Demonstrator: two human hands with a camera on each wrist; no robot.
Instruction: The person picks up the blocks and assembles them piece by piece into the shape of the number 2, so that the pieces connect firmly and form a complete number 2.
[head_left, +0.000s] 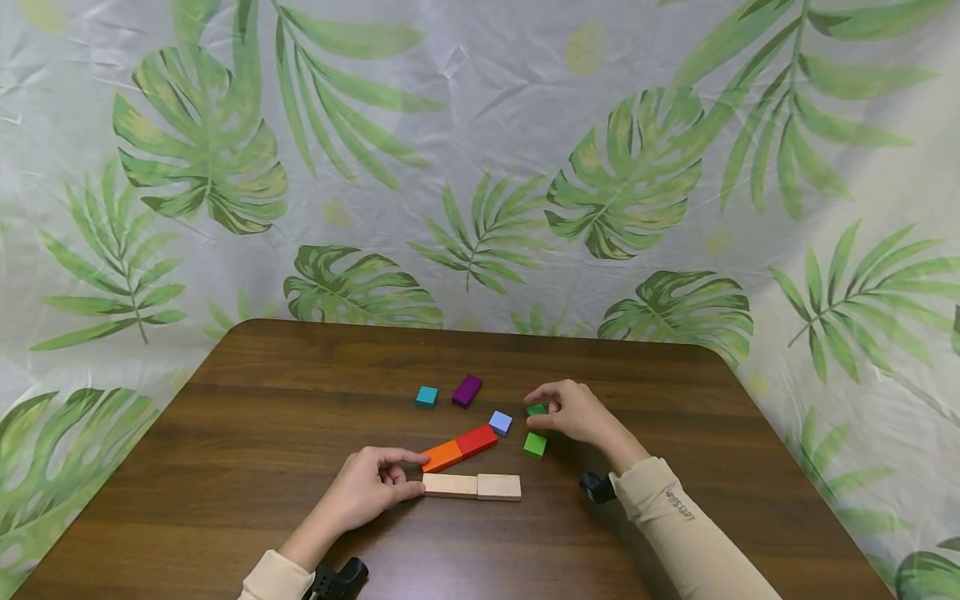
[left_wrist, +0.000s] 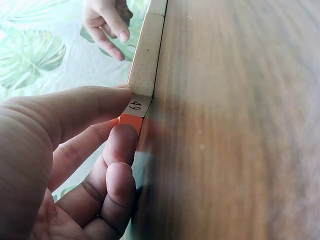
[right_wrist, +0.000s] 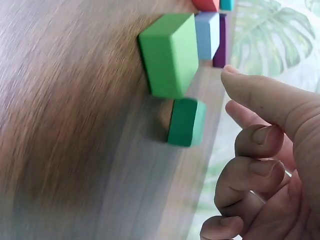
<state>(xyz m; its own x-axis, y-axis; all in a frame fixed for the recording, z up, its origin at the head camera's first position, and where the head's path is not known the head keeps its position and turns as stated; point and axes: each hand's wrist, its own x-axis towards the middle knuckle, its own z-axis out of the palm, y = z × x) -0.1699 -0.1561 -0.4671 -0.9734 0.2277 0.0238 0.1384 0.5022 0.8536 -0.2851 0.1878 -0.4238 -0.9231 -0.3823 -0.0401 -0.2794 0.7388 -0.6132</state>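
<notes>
My left hand (head_left: 367, 487) is at the left ends of two rows of blocks. Its thumb touches the end of a plain wooden block (head_left: 450, 485), marked "49" in the left wrist view, and the index finger touches an orange block (head_left: 442, 456). A second wooden block (head_left: 499, 487) continues the near row; a red block (head_left: 477, 441) continues the slanted one. My right hand (head_left: 573, 410) hovers by a dark green block (right_wrist: 187, 122), thumb and index apart, holding nothing. A light green block (right_wrist: 172, 55) stands nearer to me.
A light blue block (head_left: 500, 422) sits at the red block's far end. Further back lie a purple block (head_left: 467, 390) and a teal block (head_left: 427, 397). All are on a brown wooden table (head_left: 300, 392), with a leaf-patterned cloth (head_left: 480, 125) behind it.
</notes>
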